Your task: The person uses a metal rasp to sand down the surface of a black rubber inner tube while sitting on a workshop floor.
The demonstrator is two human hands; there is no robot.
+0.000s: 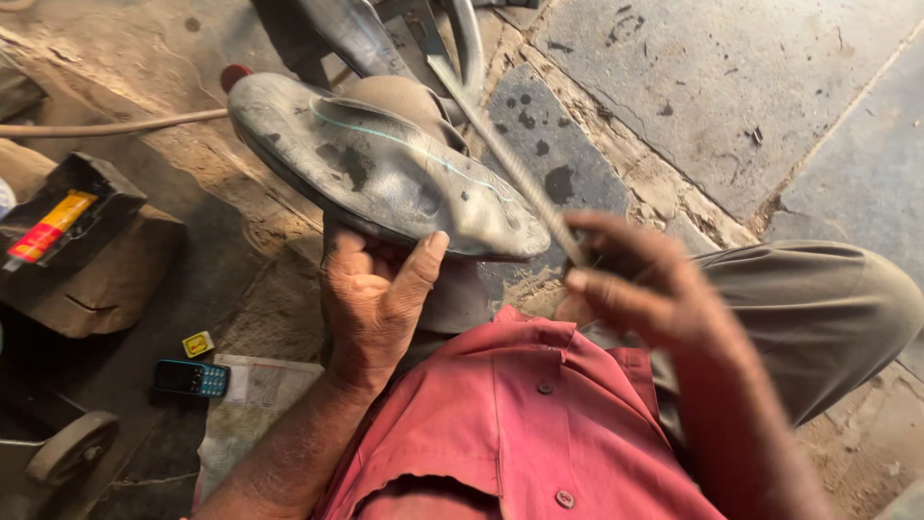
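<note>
Here the left forearm rises from the lower left of the view, wrist bent back, and the left hand [375, 294] cups the near end of a worn, dusty shoe sole [380, 169], thumb pressed up against its edge and fingers curled underneath, clamped on it. The sole lies upturned over a metal stand [361, 34] on the stone floor [751, 87], its far end toward the top left. The right arm comes in from the lower right, blurred; the right hand [630, 284] is closed around a long thin rod-like tool [510, 159] whose shaft slants up across the sole's right edge. What kind of tool it is cannot be told. By the floor's left edge sit a wooden block [106, 279] bearing a dark tray, and a small mobile phone [192, 378].
</note>
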